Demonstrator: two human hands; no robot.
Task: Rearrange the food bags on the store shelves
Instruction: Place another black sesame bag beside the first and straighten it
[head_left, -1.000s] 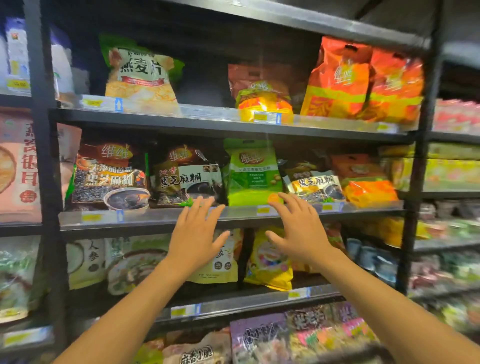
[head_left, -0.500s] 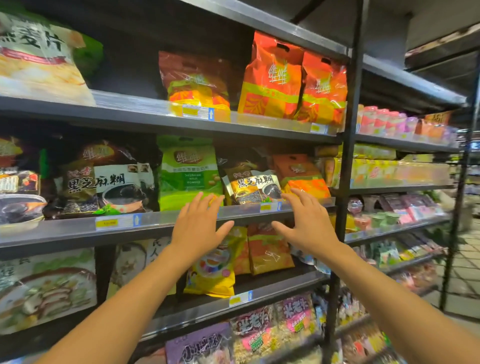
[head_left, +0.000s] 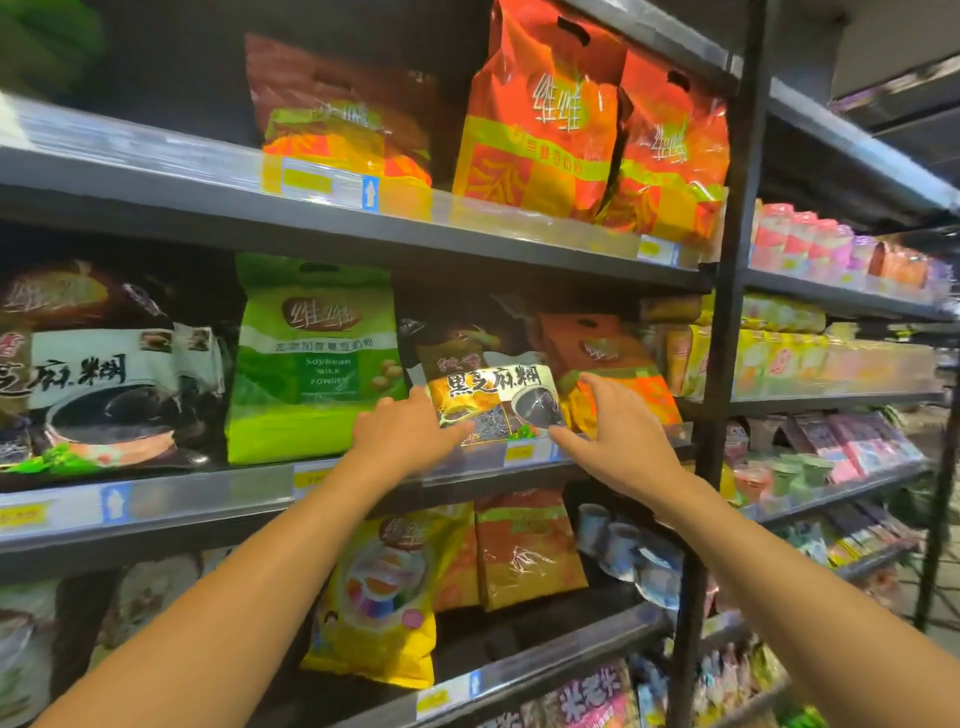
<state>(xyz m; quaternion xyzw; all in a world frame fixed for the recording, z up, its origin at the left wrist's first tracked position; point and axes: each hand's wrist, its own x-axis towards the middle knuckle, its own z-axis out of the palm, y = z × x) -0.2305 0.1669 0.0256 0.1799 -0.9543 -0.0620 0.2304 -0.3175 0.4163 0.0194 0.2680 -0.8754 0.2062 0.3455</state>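
Note:
A small black-and-gold sesame paste bag (head_left: 488, 395) leans on the middle shelf (head_left: 208, 499), between a green soybean powder bag (head_left: 311, 364) and an orange bag (head_left: 618, 358). My left hand (head_left: 410, 436) is at its lower left corner, thumb lying over the bag's front. My right hand (head_left: 618, 436) is at its lower right corner, with the index finger up along the side and the thumb under the bag. Both hands have their fingers spread and touch the bag. I see no closed grip.
Two tall orange bags (head_left: 550, 114) and a red-yellow bag (head_left: 343, 119) stand on the shelf above. Large black sesame bags (head_left: 104, 374) fill the left. A yellow bag (head_left: 384, 597) and cups (head_left: 623, 540) sit below. A black upright post (head_left: 722, 364) stands just to the right.
The view has shifted right and closer to the shelf. Both hands have reached up from below the shelf lip to the small sesame bag's lower corners.

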